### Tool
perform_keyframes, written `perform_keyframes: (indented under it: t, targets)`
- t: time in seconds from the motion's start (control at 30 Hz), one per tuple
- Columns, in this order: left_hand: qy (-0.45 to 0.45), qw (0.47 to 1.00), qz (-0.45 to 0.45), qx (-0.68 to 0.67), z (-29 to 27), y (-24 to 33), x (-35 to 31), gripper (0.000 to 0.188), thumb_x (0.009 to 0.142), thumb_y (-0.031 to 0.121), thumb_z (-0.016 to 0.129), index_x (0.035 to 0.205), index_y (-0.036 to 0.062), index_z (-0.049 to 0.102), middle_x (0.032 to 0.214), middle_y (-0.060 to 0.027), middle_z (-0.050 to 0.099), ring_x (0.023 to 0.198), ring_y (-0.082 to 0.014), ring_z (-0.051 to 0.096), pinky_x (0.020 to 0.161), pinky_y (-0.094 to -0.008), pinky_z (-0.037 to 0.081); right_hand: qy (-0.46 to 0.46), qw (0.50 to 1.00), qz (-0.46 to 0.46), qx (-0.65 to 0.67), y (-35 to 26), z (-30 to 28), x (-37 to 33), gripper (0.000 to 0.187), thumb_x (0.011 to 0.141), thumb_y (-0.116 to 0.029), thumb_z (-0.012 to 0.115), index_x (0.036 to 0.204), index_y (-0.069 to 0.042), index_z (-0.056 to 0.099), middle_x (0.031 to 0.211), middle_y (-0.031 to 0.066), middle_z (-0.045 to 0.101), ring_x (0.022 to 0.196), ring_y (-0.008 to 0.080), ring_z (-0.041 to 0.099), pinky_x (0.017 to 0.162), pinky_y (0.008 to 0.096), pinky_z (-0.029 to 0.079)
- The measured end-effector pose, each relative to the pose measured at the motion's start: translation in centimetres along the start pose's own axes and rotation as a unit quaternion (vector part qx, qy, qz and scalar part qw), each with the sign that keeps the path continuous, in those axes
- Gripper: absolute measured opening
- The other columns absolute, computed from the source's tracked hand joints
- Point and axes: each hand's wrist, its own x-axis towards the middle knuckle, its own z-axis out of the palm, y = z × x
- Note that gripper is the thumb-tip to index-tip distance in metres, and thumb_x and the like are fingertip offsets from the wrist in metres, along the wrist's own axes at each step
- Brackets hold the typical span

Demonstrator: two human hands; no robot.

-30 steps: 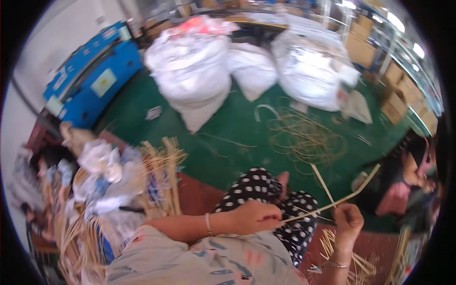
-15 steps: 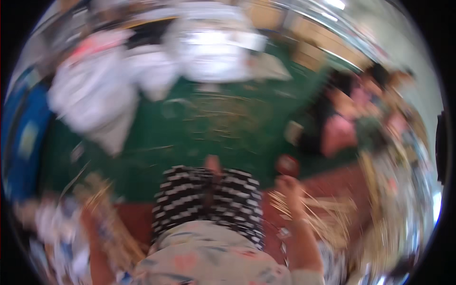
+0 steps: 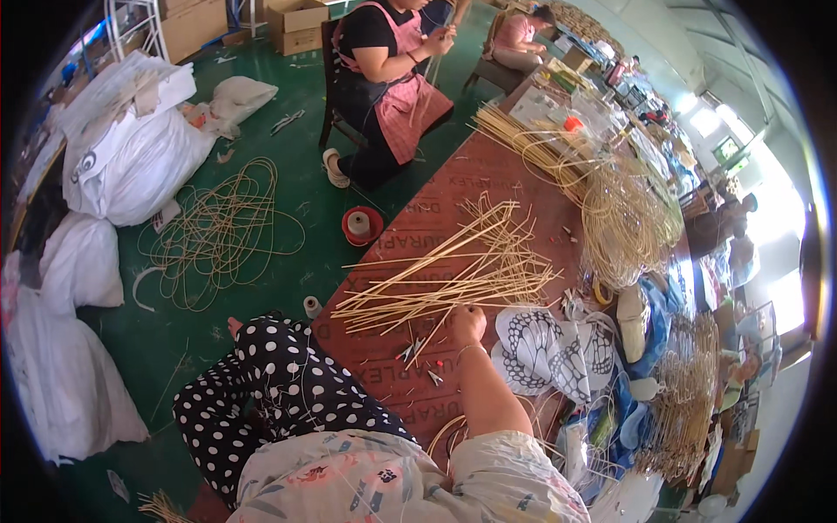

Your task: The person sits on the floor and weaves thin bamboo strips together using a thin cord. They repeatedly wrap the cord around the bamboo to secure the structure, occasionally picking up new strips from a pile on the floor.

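Observation:
My right hand (image 3: 469, 324) is closed at the near edge of a loose pile of thin bamboo sticks (image 3: 453, 275) on a reddish-brown board table (image 3: 418, 228). Whatever its fingers hold, if anything, is hidden. Just left of the hand lie small snips (image 3: 407, 350), with another small tool (image 3: 435, 376) a little nearer me. White cut-outs with a black butterfly-wing pattern (image 3: 540, 349) lie to the right of my wrist. My left hand is out of view.
A co-worker in a pink apron (image 3: 405, 118) sits beyond the table. Coiled cane (image 3: 222, 231), a red bowl with a thread spool (image 3: 361, 225) and white sacks (image 3: 131, 166) are on the green floor. Bundled sticks and coils (image 3: 623, 222) crowd the table's right side.
My view has swung right, from a blurred look at the floor to the table. My right hand is now at the stick pile; my left hand has dropped out of view.

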Motion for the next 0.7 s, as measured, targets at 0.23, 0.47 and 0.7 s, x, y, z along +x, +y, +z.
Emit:
perform_keyframes:
  t: [0.23,0.47,0.7]
  targets:
    - [-0.043,0.997,0.029,0.049,-2.3,3.1,-0.3,0.028,0.083,0.031,0.052,0.096,0.0064,0.059,0.087,-0.0118,0.058,0.076,-0.0236,0.055,0.066,-0.0368,0.044,-0.006,0.94,0.232,0.25,-0.7,0.8,2.6,0.02,0.076,-0.015,0.06,0.082,0.003,0.052,0.06,0.0091,0.053,0.041,0.0155,0.047,0.035,0.0269,0.038]
    - [-0.071,0.993,0.047,0.086,-4.2,5.2,-0.3,0.03,0.083,0.033,0.053,0.097,0.0062,0.06,0.09,-0.0127,0.059,0.078,-0.0247,0.056,0.067,-0.0373,0.044,-0.024,0.894,0.258,0.367,0.8,0.9,5.2,0.008,0.072,-0.008,0.056,0.074,-0.002,0.051,0.058,0.0098,0.053,0.039,0.0179,0.046,0.033,0.0271,0.034]
    - [-0.104,0.986,0.066,0.117,-5.5,7.1,-0.3,0.032,0.084,0.035,0.054,0.097,0.006,0.061,0.092,-0.0137,0.06,0.08,-0.0257,0.056,0.069,-0.0379,0.044,0.061,0.842,0.161,0.512,0.5,-1.6,5.5,0.008,0.074,-0.007,0.054,0.074,-0.005,0.046,0.056,0.0073,0.048,0.037,0.0161,0.043,0.032,0.025,0.029]
